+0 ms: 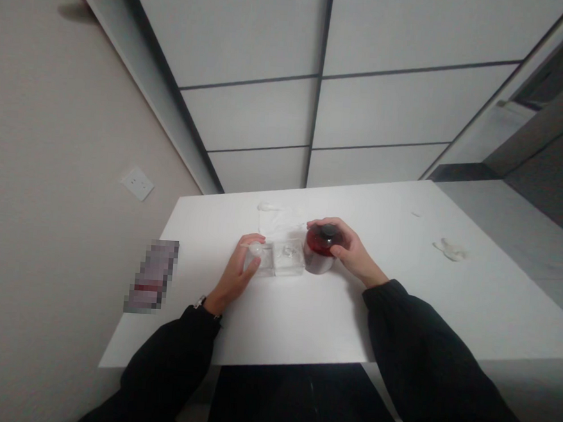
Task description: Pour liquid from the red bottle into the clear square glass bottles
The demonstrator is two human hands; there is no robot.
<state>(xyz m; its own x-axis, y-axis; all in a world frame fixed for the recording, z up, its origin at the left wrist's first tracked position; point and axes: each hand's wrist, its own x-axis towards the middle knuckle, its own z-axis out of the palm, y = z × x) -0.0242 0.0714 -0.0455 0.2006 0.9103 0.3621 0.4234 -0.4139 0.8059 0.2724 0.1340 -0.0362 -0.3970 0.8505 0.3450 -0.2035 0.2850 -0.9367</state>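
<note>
My left hand (pixel 239 269) grips the left end of a clear plastic box (pixel 289 269) on the white table, fingers behind it and thumb in front. A round white knob or ball (pixel 255 249) shows between the thumb and fingers; whether it belongs to the box is unclear. Small items inside the box's right part are too faint to name. Directly right of the box stands an upright dark red bottle (pixel 316 244) with a black top and a pale lower part. My right hand (pixel 351 248) is wrapped round its right side, fingers behind and thumb at the front.
Behind the box lies a thin, whitish, see-through sheet or wrapper (pixel 281 220). A crumpled white tissue (pixel 450 250) is on the right of the table (pixel 302 328). A pixelated flat object (pixel 152 276) lies at the left edge. White panelled doors (pixel 263 116) stand behind.
</note>
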